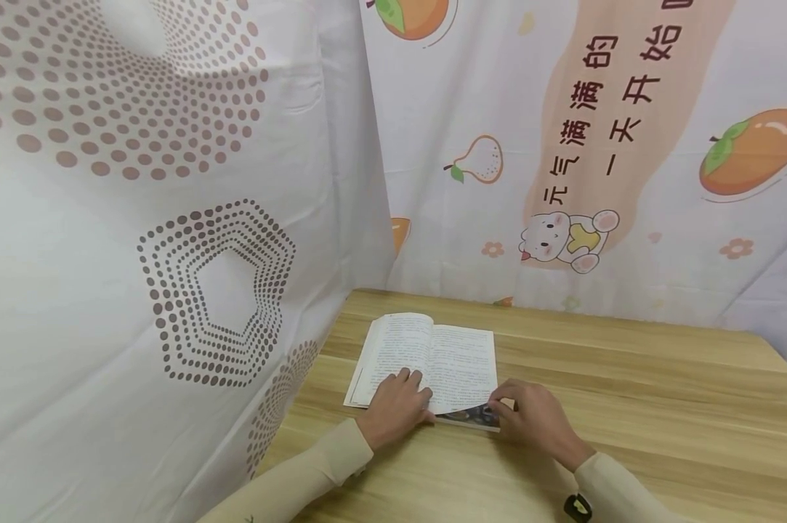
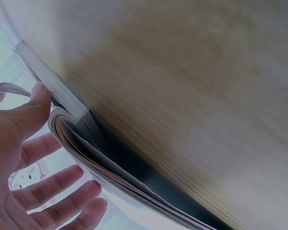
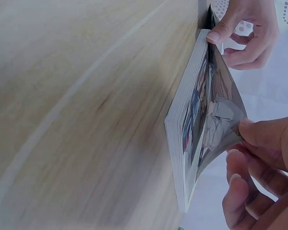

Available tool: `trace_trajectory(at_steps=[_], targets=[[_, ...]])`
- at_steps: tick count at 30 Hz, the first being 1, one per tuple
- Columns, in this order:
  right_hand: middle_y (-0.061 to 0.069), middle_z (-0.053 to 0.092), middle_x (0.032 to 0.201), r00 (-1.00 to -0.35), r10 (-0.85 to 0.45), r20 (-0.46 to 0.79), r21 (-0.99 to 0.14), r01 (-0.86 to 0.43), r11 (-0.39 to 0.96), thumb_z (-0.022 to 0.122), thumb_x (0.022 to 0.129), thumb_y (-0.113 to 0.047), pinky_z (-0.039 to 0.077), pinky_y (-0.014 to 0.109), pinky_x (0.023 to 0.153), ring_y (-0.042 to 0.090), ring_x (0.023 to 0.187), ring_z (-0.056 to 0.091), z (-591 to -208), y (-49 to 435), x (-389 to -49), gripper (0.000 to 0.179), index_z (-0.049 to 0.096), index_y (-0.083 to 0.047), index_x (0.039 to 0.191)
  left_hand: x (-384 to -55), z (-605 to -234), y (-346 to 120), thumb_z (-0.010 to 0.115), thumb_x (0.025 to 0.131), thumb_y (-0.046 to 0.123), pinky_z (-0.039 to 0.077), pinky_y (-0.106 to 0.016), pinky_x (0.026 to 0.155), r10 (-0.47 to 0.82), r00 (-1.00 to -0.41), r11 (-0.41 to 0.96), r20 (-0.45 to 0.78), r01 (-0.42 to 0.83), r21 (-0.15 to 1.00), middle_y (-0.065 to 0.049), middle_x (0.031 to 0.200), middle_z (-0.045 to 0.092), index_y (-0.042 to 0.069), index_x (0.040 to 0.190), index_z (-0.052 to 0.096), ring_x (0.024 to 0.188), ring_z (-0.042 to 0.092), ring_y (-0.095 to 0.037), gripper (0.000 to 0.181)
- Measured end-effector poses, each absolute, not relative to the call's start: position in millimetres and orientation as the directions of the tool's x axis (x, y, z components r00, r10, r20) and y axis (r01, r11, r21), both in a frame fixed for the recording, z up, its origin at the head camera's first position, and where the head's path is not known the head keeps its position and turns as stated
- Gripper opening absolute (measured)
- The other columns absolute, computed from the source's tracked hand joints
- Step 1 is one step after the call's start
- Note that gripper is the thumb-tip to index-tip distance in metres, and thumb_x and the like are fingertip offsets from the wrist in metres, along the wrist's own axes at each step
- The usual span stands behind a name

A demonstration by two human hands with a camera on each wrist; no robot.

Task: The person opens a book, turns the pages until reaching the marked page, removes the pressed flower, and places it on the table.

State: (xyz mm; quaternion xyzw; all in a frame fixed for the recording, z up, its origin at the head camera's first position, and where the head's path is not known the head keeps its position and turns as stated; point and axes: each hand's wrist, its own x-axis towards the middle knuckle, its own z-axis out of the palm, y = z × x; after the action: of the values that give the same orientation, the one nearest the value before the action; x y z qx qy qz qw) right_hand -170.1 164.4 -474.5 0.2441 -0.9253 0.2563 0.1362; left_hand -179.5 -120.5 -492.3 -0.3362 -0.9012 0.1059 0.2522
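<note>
Open book (image 1: 430,356) on the wooden table (image 1: 628,407); left hand (image 1: 396,407) rests on it, fingers extended, thumb at the lower edge near the gutter; right hand (image 1: 533,418) pinches a lifted page (image 3: 225,120) near its corner (a dark printed picture (image 1: 473,415) shows beneath).

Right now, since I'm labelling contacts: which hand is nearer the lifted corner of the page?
Right. The right hand pinches the page's lifted corner; the left hand is farther off, resting at the book's lower edge near the spine.
</note>
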Motion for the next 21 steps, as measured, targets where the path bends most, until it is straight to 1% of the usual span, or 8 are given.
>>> trace_trajectory(at_steps=[4,10,13,17,19,21], targets=[[-0.009,0.074,0.096,-0.84,-0.384,0.383,-0.396,-0.525,0.753,0.084,0.086,-0.018,0.048,0.024,0.06,-0.003,0.066,0.056,-472.6,162.7,-171.2,0.007,0.079,-0.022,0.084,-179.0,-491.9,-119.9,0.068,0.083,0.066,0.044,-0.026,0.052,0.655,-0.653,0.756,0.382,0.551,-0.354,0.003,0.078,0.057,0.022,0.081,0.074,0.067,0.049,-0.013,0.044],[-0.009,0.073,0.096,-0.851,-0.361,0.382,-0.42,-0.508,0.752,0.084,0.085,-0.016,0.045,0.023,0.057,-0.003,0.064,0.052,-469.3,160.7,-171.9,0.009,0.078,-0.022,0.086,-179.0,-492.3,-120.3,0.069,0.086,0.063,0.044,-0.026,0.052,0.642,-0.666,0.767,0.38,0.55,-0.332,0.002,0.079,0.057,0.021,0.085,0.074,0.068,0.05,-0.014,0.042],[-0.004,0.074,0.1,-0.86,-0.326,0.392,-0.432,-0.485,0.76,0.085,0.085,-0.016,0.043,0.023,0.054,-0.004,0.061,0.05,-469.4,161.7,-171.7,0.012,0.079,-0.018,0.095,-178.9,-492.8,-121.0,0.07,0.089,0.06,0.044,-0.027,0.052,0.635,-0.671,0.772,0.382,0.541,-0.332,0.002,0.08,0.057,0.021,0.087,0.073,0.07,0.052,-0.014,0.039],[0.004,0.074,0.106,-0.864,-0.284,0.416,-0.436,-0.463,0.771,0.086,0.084,-0.016,0.043,0.023,0.052,-0.002,0.059,0.049,-470.4,165.7,-170.4,0.028,0.077,-0.01,0.109,-179.0,-493.9,-121.3,0.069,0.096,0.051,0.045,-0.027,0.053,0.627,-0.677,0.779,0.385,0.53,-0.336,0.001,0.081,0.058,0.017,0.093,0.07,0.07,0.053,-0.015,0.034],[0.006,0.073,0.108,-0.871,-0.287,0.398,-0.434,-0.454,0.778,0.087,0.083,-0.017,0.044,0.024,0.053,-0.001,0.06,0.05,-471.3,167.9,-169.2,0.031,0.076,-0.009,0.112,-179.4,-494.6,-121.2,0.067,0.097,0.045,0.046,-0.027,0.054,0.618,-0.683,0.786,0.39,0.525,-0.326,0.001,0.082,0.058,0.014,0.096,0.067,0.07,0.054,-0.015,0.031],[0.005,0.072,0.108,-0.883,-0.304,0.357,-0.435,-0.446,0.783,0.085,0.084,-0.017,0.045,0.025,0.056,0.0,0.062,0.05,-473.5,169.5,-168.3,0.03,0.076,-0.009,0.112,-179.2,-494.8,-121.1,0.066,0.099,0.041,0.047,-0.028,0.055,0.608,-0.684,0.794,0.402,0.52,-0.315,0.0,0.084,0.06,0.012,0.101,0.066,0.072,0.056,-0.015,0.029]])
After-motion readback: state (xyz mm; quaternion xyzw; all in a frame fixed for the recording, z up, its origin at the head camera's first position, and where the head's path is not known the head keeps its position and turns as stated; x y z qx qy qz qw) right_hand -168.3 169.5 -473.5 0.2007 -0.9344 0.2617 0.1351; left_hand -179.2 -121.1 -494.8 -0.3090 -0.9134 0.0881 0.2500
